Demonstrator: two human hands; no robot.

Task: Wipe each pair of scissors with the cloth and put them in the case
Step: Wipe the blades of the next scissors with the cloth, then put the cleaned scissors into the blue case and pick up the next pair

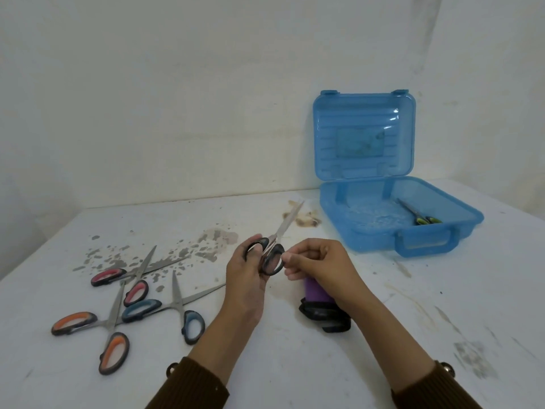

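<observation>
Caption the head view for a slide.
Left hand holds black-handled scissors, right hand at their handle; open blue case holds one pair.

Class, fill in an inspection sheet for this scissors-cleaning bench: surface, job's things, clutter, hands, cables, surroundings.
Surface: white table, stained with grey flecks.
Job's things: black-handled scissors held up; pink-handled scissors, orange-handled scissors and blue-handled scissors lie open at left, partly overlapping; green-handled scissors inside the open blue case; purple and black item under the right hand, possibly the cloth.
Clutter: brown smudge beside the case.
Hands: left hand grips the black-handled scissors; right hand has curled fingers at their handle, hold unclear.
Cables: nothing seen.
Surroundings: bare white wall behind.
</observation>
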